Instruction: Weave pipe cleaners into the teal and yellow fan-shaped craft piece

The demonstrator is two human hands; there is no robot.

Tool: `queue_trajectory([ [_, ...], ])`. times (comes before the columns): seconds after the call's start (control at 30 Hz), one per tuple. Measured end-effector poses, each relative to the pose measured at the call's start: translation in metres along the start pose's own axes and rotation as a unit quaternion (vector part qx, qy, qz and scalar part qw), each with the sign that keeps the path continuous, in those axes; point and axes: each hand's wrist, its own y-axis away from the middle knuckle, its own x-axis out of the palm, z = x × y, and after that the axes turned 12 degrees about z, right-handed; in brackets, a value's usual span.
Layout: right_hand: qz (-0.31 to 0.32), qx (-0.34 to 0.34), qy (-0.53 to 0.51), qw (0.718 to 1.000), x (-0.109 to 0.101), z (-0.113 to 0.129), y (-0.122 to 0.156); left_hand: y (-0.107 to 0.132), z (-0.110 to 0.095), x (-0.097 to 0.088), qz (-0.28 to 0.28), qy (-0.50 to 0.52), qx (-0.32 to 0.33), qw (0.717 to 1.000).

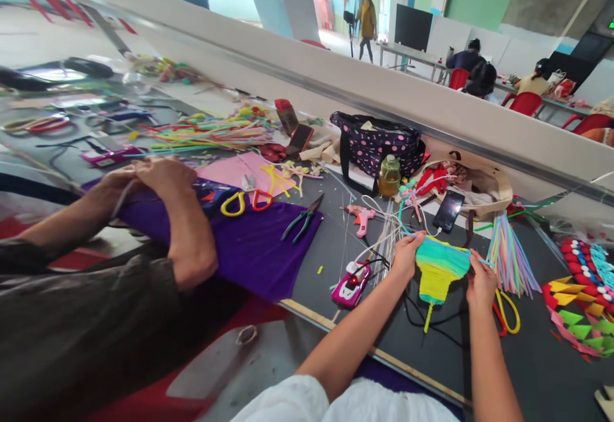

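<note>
Between my hands hangs a turquoise-and-yellow pipe-cleaner piece (pixel 442 270), wide at the top and narrowing to a thin yellow tail. My left hand (pixel 407 254) pinches its upper left corner. At its upper right corner, my right hand (pixel 480 279) grips the edge, where a blue strand sticks out. Just beyond lie a black phone (pixel 449 211) with a white cable and a bundle of pastel pipe cleaners (pixel 513 259). Red-and-yellow scissors (pixel 509 313) rest beside my right wrist. A pink glue gun (pixel 362 217) and a magenta power strip (pixel 352 284) are left of my left hand.
A co-worker's hands (pixel 156 176) work at the left over purple cloth (pixel 259 249) bearing pliers (pixel 302 218) and scissors (pixel 247 203). A dotted bag (pixel 378 144), a bottle (pixel 389 177) and a cloth basket (pixel 499 185) stand along the low partition. Colourful finished pieces (pixel 582 307) lie right.
</note>
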Motion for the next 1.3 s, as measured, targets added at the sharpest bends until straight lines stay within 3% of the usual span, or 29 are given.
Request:
queue_trajectory([
  [0.47, 0.042, 0.039, -0.071, 0.996, -0.019, 0.005, -0.005, -0.002, -0.001, 0.005, 0.037, -0.028, -0.039, 0.998],
  [0.8, 0.046, 0.023, -0.074, 0.996, -0.013, 0.011, -0.001, 0.002, -0.008, 0.004, 0.001, -0.058, -0.042, 0.997],
  [1.03, 0.033, 0.018, -0.084, 0.996, -0.012, 0.019, 0.004, 0.004, -0.010, 0.009, 0.007, -0.070, -0.034, 0.997],
  [1.3, 0.039, 0.021, -0.093, 0.995, -0.013, 0.022, 0.004, 0.006, -0.016, 0.011, 0.021, -0.004, -0.075, 0.997],
])
